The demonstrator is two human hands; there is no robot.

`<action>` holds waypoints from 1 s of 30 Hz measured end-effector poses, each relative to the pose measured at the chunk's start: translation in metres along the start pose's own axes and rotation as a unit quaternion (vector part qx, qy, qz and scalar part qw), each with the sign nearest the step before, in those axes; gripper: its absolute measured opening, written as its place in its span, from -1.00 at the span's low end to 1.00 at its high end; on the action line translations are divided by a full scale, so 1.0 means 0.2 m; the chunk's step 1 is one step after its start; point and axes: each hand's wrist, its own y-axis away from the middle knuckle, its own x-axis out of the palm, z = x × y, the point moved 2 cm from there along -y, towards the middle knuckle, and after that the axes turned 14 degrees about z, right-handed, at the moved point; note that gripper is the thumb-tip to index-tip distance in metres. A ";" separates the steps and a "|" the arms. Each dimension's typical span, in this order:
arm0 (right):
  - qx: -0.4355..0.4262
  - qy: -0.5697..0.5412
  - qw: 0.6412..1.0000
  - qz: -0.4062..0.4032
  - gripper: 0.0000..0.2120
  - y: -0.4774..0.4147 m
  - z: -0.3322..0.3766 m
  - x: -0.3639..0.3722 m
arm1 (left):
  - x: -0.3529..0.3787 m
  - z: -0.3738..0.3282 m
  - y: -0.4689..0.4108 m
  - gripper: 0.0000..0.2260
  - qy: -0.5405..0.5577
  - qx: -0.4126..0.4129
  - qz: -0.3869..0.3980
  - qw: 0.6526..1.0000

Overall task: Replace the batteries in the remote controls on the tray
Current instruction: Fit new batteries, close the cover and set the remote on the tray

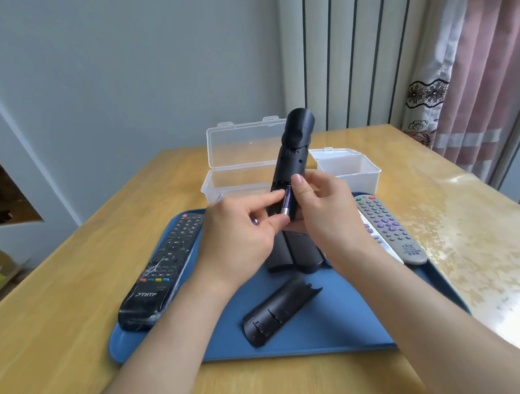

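Observation:
A long black remote is held upright above the blue tray, its open battery bay facing me. My right hand grips its lower part, thumb on a purple battery lying in the bay. My left hand pinches the battery's lower metal end with thumb and forefinger; a second purple battery shows in its palm. The remote's curved black back cover lies loose on the tray in front of me.
On the tray lie a black wrapped remote at left, two dark remotes under my hands, and a grey remote at right. Behind stand an open clear plastic box and a white lidded box on the wooden table.

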 end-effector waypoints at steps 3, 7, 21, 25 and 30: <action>-0.012 0.029 0.999 0.010 -0.82 0.00 0.01 0.01 | 0.00 0.00 -0.01 -0.71 0.053 -0.046 -0.017 0.997; -0.007 0.065 0.998 0.027 -0.82 0.01 -0.01 0.04 | 0.01 0.03 -0.02 -0.69 0.198 -0.150 0.016 0.969; 0.088 0.063 0.992 0.060 -0.82 0.00 0.01 -0.04 | -0.06 0.05 -0.01 -0.53 0.489 -0.225 0.160 0.827; 0.142 -0.017 0.986 0.081 -0.83 0.00 0.01 -0.06 | -0.07 0.08 -0.01 -0.54 0.578 -0.181 0.158 0.780; 0.150 -0.071 0.982 0.095 -0.79 -0.01 -0.03 -0.05 | -0.04 0.08 -0.01 -0.68 0.536 -0.175 0.119 0.818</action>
